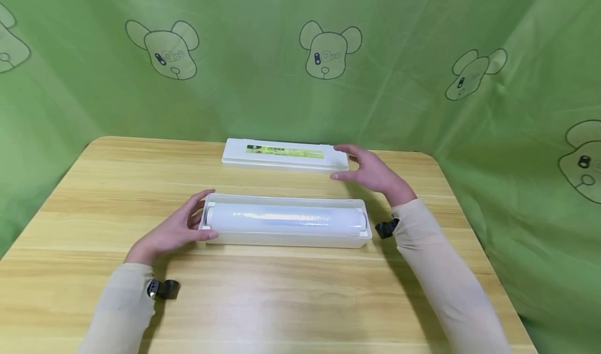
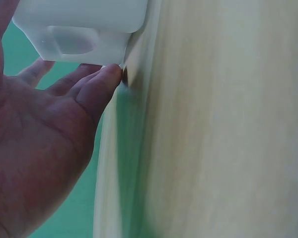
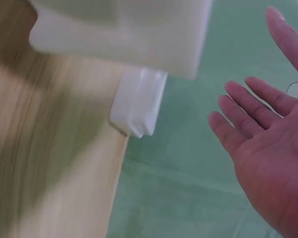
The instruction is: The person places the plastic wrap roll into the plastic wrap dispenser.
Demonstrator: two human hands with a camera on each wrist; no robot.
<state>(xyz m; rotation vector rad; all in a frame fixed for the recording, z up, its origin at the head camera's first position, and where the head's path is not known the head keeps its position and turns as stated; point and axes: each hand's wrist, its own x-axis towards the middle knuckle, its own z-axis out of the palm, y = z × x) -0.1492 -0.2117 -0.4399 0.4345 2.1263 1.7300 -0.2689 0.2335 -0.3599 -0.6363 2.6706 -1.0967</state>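
Observation:
An open white plastic wrap box (image 1: 286, 239) stands on the wooden table, a shiny roll of cling film (image 1: 286, 219) lying lengthwise inside it. My left hand (image 1: 180, 226) grips the box's left end, thumb at the front wall and fingers round the back corner. In the left wrist view, the fingertips (image 2: 107, 74) meet the low part of the box's end wall (image 2: 74, 42). Behind the box lies its long white lid (image 1: 284, 155) with a green and yellow label. Over the lid's right end is my right hand (image 1: 368, 171), fingers spread and holding nothing.
The wooden table (image 1: 281, 302) reaches back to a green curtain (image 1: 263, 93) printed with animal heads. A black wrist camera (image 1: 164, 289) is on the left sleeve, and another black camera (image 1: 386, 228) sits by the right cuff, close to the box's right end.

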